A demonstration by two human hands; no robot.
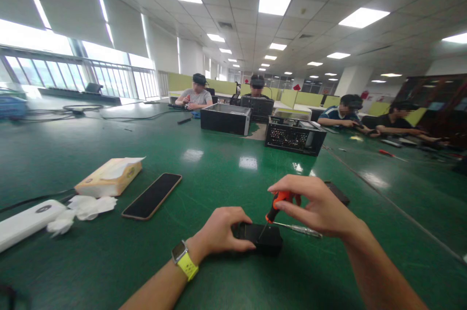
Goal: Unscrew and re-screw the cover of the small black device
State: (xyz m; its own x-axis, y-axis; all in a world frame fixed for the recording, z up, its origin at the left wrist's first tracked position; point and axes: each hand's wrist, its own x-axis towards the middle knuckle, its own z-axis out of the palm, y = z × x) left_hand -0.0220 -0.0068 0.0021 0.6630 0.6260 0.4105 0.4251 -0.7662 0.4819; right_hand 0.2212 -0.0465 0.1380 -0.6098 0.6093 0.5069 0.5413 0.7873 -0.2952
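My left hand (221, 230), with a watch on a yellow strap at the wrist, is closed around the left end of a small black box-shaped part (263, 238) lying on the green table (233, 173). My right hand (314, 204) pinches an orange-and-black screwdriver (276, 205) by its handle. The thin tip points down onto the top of the black part. A second slim metal tool (301, 229) lies just right of the part, under my right hand. A dark flat object (337, 192) shows behind my right hand.
A phone (152, 195) lies face up to the left, beside a tissue box (109, 176), crumpled tissues (85, 208) and a white power bank (27, 222). Two open computer cases (226, 119) (295, 136) stand further back. Several people sit at the far side.
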